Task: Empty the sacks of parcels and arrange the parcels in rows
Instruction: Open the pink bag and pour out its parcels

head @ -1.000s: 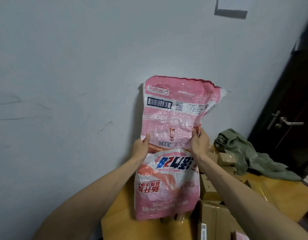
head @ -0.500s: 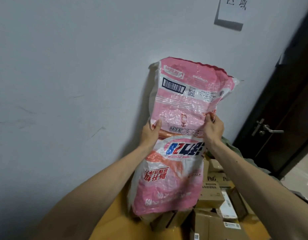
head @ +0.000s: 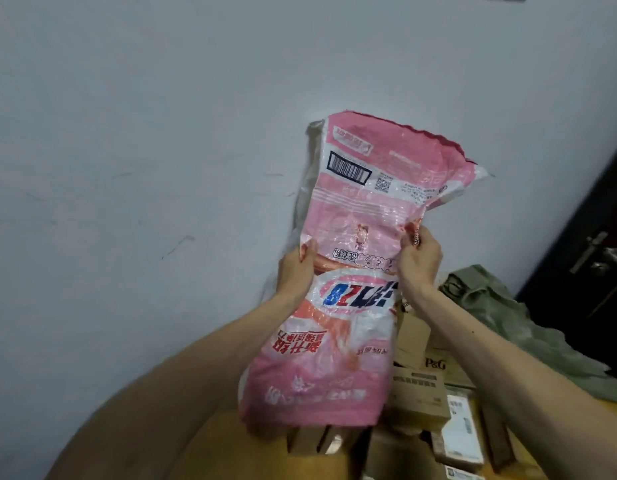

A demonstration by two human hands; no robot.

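So, the pale grey wall (head: 161,133) fills most of the view. In front of it the person holds a pink woven sack (head: 352,209) up in the air, over a yellowish table (head: 231,455). All the print on the sack is upside down: big blue and red lettering in a white oval, red Chinese characters lower down, plus a barcode and a QR code near the top. A crumpled green cloth (head: 490,306) lies at the right, beside a dark door (head: 584,306) with a metal handle (head: 612,254). Under the sack's lower end sits a jumble of cardboard boxes (head: 418,400), one marked "P&G" (head: 435,363), a few with white shipping labels too blurry to read. The left hand (head: 296,271) grips the sack's left edge, thumb on the front, its other fingers hidden behind. The right hand (head: 419,258) has its fingers curled, pinching the bunched right edge.
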